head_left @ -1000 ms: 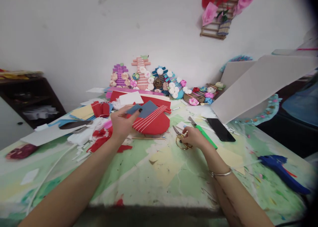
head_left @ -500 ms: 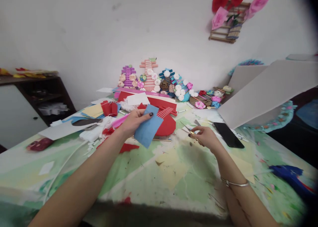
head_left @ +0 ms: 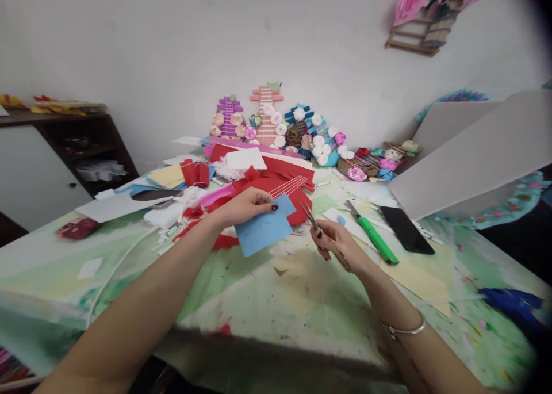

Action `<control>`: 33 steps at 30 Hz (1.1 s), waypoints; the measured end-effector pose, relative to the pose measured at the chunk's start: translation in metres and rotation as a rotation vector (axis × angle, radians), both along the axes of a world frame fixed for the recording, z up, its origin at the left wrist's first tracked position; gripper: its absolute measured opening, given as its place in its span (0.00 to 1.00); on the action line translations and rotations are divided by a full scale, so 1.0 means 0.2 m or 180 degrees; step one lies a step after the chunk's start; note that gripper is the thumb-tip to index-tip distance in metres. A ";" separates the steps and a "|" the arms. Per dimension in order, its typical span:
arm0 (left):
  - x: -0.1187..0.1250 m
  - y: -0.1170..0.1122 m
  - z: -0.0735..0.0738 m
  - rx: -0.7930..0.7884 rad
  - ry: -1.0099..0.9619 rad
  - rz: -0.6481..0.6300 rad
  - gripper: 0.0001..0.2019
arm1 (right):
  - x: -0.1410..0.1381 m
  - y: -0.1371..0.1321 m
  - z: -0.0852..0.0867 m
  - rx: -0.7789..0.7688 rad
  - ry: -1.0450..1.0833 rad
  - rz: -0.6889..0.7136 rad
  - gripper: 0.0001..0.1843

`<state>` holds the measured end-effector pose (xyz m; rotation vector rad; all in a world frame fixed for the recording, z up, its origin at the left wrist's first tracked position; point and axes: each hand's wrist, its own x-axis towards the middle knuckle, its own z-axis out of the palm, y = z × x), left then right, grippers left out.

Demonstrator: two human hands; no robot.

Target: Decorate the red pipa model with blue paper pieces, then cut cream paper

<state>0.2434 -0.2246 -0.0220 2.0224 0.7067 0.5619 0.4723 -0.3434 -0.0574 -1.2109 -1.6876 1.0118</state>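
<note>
My left hand (head_left: 248, 206) pinches a piece of blue paper (head_left: 264, 234) between thumb and fingers, above the table. The sheet has a stepped corner at its upper right. In my right hand (head_left: 334, 243) is a pair of scissors (head_left: 309, 214), their blades a little apart and pointing up and left, close to the paper's right edge but not touching it. Behind the paper lies a red guitar-shaped cutout (head_left: 303, 203) with white strings, partly covered by the sheet and my left hand.
Right of my right hand lie a green utility knife (head_left: 374, 237), a black phone (head_left: 407, 229) and a blue glue gun (head_left: 513, 305). Large white boards (head_left: 470, 146) lean at the right. Red scraps and white material (head_left: 175, 210) clutter the left; decorated guitar shapes (head_left: 265, 115) stand along the wall.
The blue paper has turned and tilted flatter. My right hand has rotated, bringing the scissors upright and nearer the paper. The green knife has come into sight; the view has shifted left and down.
</note>
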 end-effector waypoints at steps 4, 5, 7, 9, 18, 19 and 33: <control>0.05 -0.03 -0.02 -0.0140 -0.0427 0.0169 0.16 | -0.04 -0.01 -0.01 -0.0051 0.0048 -0.0050 0.25; 0.05 -0.03 -0.03 -0.0153 -0.0483 0.0163 0.17 | -0.04 -0.01 -0.01 -0.0072 0.0038 -0.0055 0.26; 0.07 -0.04 -0.04 -0.0153 -0.0535 0.0126 0.17 | -0.06 -0.02 -0.01 -0.0079 -0.0061 -0.0117 0.27; 0.07 -0.04 -0.05 -0.0150 -0.0537 0.0086 0.18 | -0.06 -0.02 -0.02 -0.0013 -0.0189 -0.0211 0.27; 0.09 -0.05 -0.06 0.0147 -0.0451 0.0086 0.19 | -0.08 -0.01 -0.04 0.0085 -0.0423 -0.0456 0.29; 0.09 -0.05 -0.06 0.0183 -0.0466 0.0093 0.19 | -0.08 -0.01 -0.04 0.0066 -0.0378 -0.0458 0.29; 0.10 -0.05 -0.09 -0.0183 -0.0622 0.0077 0.18 | -0.09 -0.01 -0.06 -0.0130 0.0049 -0.0364 0.25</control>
